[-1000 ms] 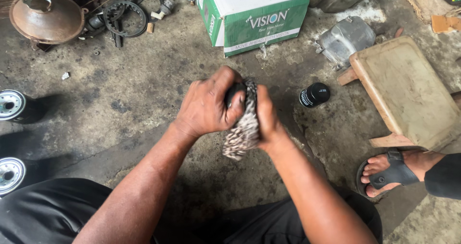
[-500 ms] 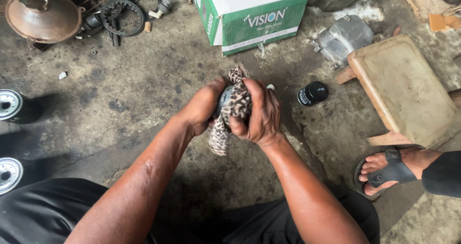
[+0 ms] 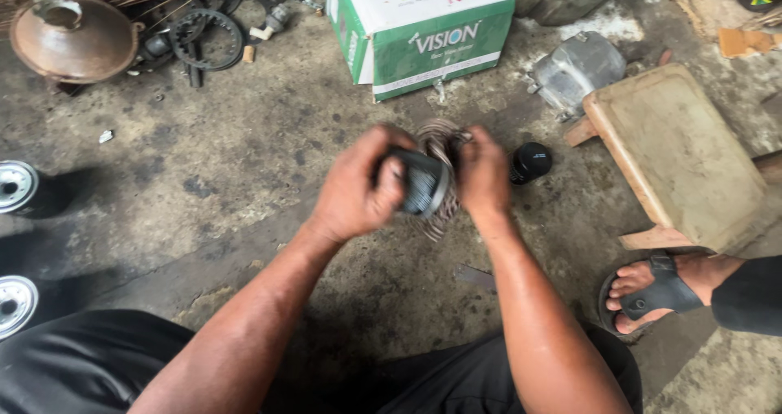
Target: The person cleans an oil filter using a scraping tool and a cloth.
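My left hand [image 3: 354,194] grips a dark cylindrical can-shaped part [image 3: 422,183] with a ribbed side, held at chest height over the oily concrete floor. My right hand [image 3: 482,174] holds a patterned brown-and-white rag [image 3: 438,141] pressed against the far side of that part. The rag bunches above and hangs a little below the part. Both hands are blurred by motion. My forearms reach in from the bottom of the view, above my dark trousers.
A green-and-white cardboard box [image 3: 423,35] stands ahead. A small black cylinder [image 3: 530,162] and a grey metal housing [image 3: 577,70] lie right of my hands. A wooden stool [image 3: 680,157] and a sandalled foot [image 3: 656,288] are at right. A copper pot [image 3: 73,39], gear rings [image 3: 208,35], two metal discs [image 3: 15,188] at left.
The dark part, earlier wrapped inside the rag, now shows in my left hand. The rag has shifted to the far side under my right hand, and both hands have risen slightly.
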